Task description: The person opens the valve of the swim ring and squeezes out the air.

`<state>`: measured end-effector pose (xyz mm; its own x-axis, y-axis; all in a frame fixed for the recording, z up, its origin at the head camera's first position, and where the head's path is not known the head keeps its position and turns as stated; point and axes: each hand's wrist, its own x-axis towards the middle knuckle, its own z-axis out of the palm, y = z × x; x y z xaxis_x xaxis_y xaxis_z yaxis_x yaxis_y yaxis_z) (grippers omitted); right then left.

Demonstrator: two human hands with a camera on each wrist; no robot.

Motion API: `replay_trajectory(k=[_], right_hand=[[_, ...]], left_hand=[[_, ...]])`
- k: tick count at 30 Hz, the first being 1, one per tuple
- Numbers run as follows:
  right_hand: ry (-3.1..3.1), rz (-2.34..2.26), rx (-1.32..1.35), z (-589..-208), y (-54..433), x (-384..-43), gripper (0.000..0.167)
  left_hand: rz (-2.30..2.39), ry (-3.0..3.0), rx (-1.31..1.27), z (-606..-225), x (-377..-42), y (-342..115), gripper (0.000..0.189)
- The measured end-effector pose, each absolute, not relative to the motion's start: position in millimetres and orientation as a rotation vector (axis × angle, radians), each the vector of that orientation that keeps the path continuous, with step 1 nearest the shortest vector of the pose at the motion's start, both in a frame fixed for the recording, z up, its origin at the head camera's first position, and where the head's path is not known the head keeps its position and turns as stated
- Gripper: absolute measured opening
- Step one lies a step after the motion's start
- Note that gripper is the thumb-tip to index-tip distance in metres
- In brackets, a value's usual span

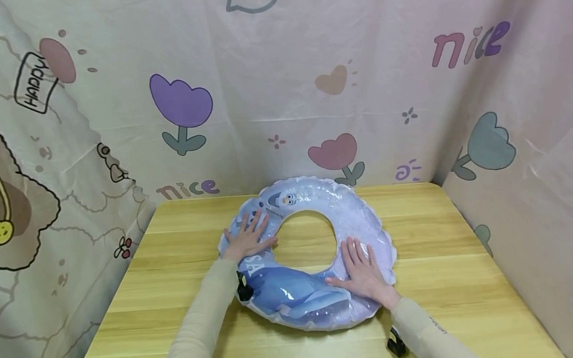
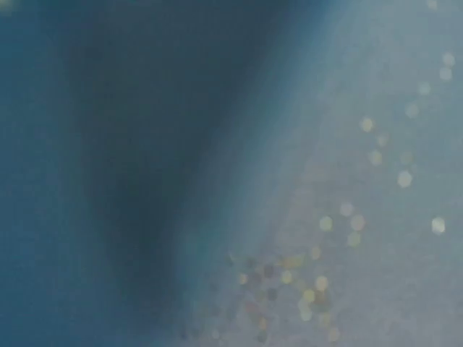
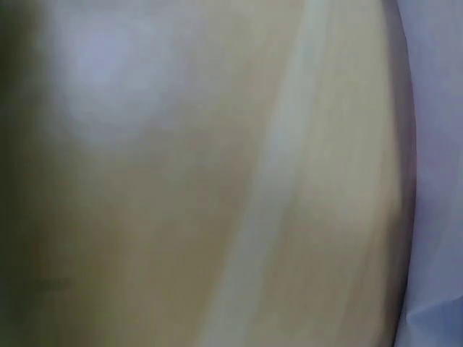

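An inflated swim ring (image 1: 317, 299), pale blue and lilac with cartoon prints and a scalloped rim, lies on the wooden table. On its left side rests my left hand (image 1: 248, 240), palm down with the fingers spread. My right hand (image 1: 364, 272) lies flat on the lower right part, fingers straight and the thumb out to the left. Very close and blurred, the ring's blue and glittery surface (image 2: 376, 238) fills the left wrist view. In the right wrist view neither the hand nor clearly the ring shows, mostly blurred table.
The light wooden table (image 1: 437, 268) reaches back to a printed cloth (image 1: 262, 93) hanging behind and at both sides. Small black wrist cameras sit under the sleeves, the left one (image 1: 244, 287) against the ring and the right one (image 1: 396, 343) over the table.
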<state>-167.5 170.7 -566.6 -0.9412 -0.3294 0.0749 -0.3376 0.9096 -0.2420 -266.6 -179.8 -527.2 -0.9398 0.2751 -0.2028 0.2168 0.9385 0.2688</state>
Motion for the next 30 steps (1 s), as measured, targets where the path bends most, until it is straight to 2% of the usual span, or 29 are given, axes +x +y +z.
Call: replay_trajectory(k=[9, 14, 30], right_hand=[[-3.040, 0.391, 0.529, -570, 170, -169, 0.118], [-3.070, 0.392, 0.569, -568, 172, -171, 0.118], [-2.995, 0.412, 0.624, -573, 184, -175, 0.113]], left_hand=[[0.544, 2.685, 0.375, -498, -273, -184, 0.084], [0.418, 2.645, 0.433, -489, -267, -189, 0.093], [0.561, 2.728, 0.539, -541, -249, -203, 0.119]])
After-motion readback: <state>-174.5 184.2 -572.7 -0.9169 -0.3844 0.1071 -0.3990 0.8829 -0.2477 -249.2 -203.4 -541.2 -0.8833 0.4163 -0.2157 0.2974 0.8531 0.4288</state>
